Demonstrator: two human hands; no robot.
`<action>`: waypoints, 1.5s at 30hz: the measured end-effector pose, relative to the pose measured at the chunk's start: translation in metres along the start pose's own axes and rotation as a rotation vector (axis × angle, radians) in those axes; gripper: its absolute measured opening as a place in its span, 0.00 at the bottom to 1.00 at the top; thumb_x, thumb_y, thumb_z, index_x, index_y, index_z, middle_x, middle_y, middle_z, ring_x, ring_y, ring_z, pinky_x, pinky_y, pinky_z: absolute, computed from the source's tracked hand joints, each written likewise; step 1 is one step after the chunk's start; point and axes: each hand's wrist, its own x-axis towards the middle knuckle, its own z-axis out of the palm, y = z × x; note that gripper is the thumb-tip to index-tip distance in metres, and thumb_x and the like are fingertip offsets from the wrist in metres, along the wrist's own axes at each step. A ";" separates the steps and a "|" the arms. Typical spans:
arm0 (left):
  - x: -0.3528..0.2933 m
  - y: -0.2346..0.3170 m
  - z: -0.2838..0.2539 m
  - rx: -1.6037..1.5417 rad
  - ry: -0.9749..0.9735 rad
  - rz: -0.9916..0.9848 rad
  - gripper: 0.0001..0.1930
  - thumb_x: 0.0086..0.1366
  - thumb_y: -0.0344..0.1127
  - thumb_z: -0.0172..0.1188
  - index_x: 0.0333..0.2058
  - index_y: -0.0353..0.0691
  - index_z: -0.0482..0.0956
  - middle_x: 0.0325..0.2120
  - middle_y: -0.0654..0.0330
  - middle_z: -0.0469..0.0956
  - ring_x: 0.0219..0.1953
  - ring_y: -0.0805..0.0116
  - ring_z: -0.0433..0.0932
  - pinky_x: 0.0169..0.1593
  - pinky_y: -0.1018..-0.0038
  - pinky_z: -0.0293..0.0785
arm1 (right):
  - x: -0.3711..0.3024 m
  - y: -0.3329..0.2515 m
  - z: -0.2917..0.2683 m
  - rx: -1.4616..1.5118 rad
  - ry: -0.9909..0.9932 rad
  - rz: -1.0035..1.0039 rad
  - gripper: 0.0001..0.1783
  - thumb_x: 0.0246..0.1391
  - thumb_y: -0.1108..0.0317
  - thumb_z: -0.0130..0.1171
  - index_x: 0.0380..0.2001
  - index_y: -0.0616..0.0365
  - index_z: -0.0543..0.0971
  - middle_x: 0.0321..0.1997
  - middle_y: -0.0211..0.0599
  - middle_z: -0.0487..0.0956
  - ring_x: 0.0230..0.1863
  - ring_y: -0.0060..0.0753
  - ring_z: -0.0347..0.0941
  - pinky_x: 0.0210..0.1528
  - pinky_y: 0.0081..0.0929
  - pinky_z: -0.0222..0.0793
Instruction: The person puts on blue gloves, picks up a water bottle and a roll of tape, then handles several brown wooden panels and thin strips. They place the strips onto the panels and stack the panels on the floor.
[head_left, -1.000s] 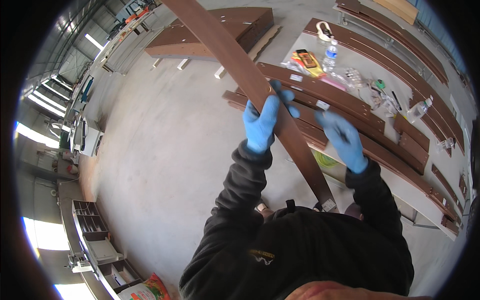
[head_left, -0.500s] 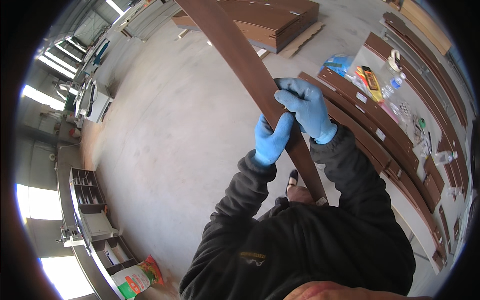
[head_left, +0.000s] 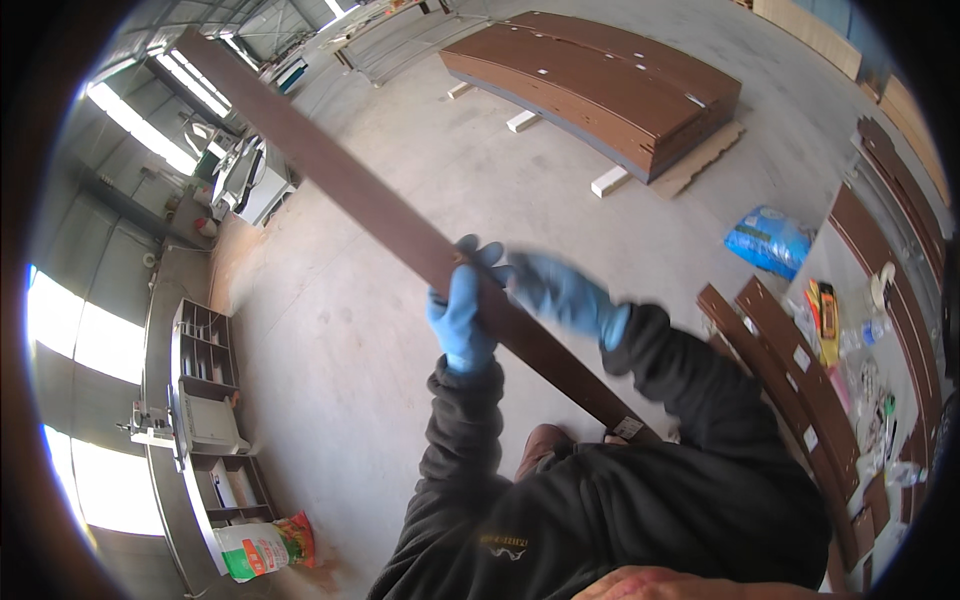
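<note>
A long, narrow brown board [head_left: 370, 210] slants from the far left down toward my waist, with a small white label near its close end. My left hand [head_left: 464, 318], in a blue glove, is wrapped round the board's middle, with the thumb on the upper face and fingertips showing past the far edge. Just right of that grip is my right hand [head_left: 568, 297], also gloved in blue and smeared by motion. Its fingers point toward the board's right edge; whether they touch it cannot be made out.
A stack of curved brown panels [head_left: 600, 75] rests on white blocks [head_left: 610, 181] at the back. To the right lie more brown boards [head_left: 800, 370], a blue bag [head_left: 768, 240] and a yellow-and-black device [head_left: 828, 310]. Along the left wall stand a shelf unit [head_left: 205, 345] and a sack [head_left: 262, 550].
The board's far end has swung left, and my left hand has moved left with it. My right hand has come off the board's face. The view has shifted, showing more of the panel stack.
</note>
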 end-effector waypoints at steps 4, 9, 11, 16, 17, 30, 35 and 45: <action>0.091 0.005 -0.064 0.037 0.163 0.133 0.23 0.74 0.39 0.61 0.61 0.31 0.74 0.50 0.46 0.84 0.42 0.56 0.86 0.49 0.63 0.83 | 0.022 0.055 0.019 -0.498 -0.080 0.349 0.51 0.58 0.39 0.68 0.73 0.60 0.64 0.62 0.65 0.79 0.64 0.65 0.76 0.66 0.50 0.71; 0.216 0.010 -0.184 -0.022 0.184 0.146 0.23 0.75 0.38 0.59 0.61 0.26 0.73 0.52 0.45 0.82 0.48 0.52 0.85 0.57 0.60 0.82 | 0.129 0.111 0.033 -0.539 -0.138 0.269 0.55 0.55 0.42 0.72 0.76 0.54 0.57 0.59 0.65 0.80 0.59 0.70 0.78 0.63 0.51 0.73; 0.281 0.023 -0.235 -0.029 0.257 0.179 0.24 0.76 0.40 0.56 0.61 0.25 0.72 0.54 0.44 0.81 0.51 0.50 0.84 0.62 0.58 0.80 | 0.172 0.130 0.031 -0.645 -0.182 0.300 0.54 0.55 0.42 0.72 0.75 0.56 0.59 0.59 0.66 0.80 0.57 0.66 0.79 0.60 0.51 0.75; 0.444 0.038 -0.342 0.069 0.318 0.192 0.27 0.78 0.46 0.54 0.61 0.24 0.70 0.58 0.43 0.78 0.57 0.49 0.81 0.65 0.55 0.77 | 0.232 0.183 -0.016 -0.694 -0.190 0.348 0.53 0.55 0.42 0.72 0.75 0.57 0.61 0.59 0.63 0.80 0.58 0.62 0.79 0.59 0.49 0.76; 0.478 0.036 -0.359 0.083 0.330 0.198 0.28 0.78 0.46 0.54 0.62 0.25 0.70 0.58 0.42 0.78 0.57 0.49 0.81 0.66 0.55 0.77 | 0.238 0.194 -0.030 -0.681 -0.191 0.373 0.53 0.55 0.41 0.71 0.75 0.57 0.61 0.59 0.63 0.80 0.58 0.63 0.79 0.60 0.49 0.76; 0.920 -0.163 -0.426 0.534 0.060 0.170 0.07 0.76 0.33 0.58 0.41 0.35 0.78 0.40 0.52 0.84 0.46 0.56 0.84 0.54 0.62 0.82 | 0.453 0.320 -0.236 -0.780 0.027 0.543 0.58 0.47 0.35 0.73 0.71 0.62 0.66 0.55 0.58 0.79 0.56 0.61 0.79 0.58 0.52 0.75; 1.070 -0.210 -0.414 0.369 0.242 -0.055 0.19 0.73 0.40 0.59 0.54 0.31 0.74 0.51 0.43 0.82 0.52 0.44 0.82 0.60 0.53 0.79 | 0.554 0.364 -0.351 -0.851 0.010 0.415 0.47 0.48 0.50 0.77 0.66 0.62 0.72 0.49 0.53 0.81 0.50 0.57 0.81 0.52 0.48 0.78; 1.392 -0.324 -0.509 0.526 0.221 0.021 0.13 0.69 0.41 0.66 0.42 0.36 0.82 0.42 0.51 0.87 0.46 0.58 0.85 0.50 0.63 0.81 | 0.732 0.473 -0.522 -0.988 -0.030 0.504 0.45 0.46 0.59 0.77 0.67 0.57 0.70 0.46 0.54 0.81 0.45 0.61 0.81 0.48 0.50 0.80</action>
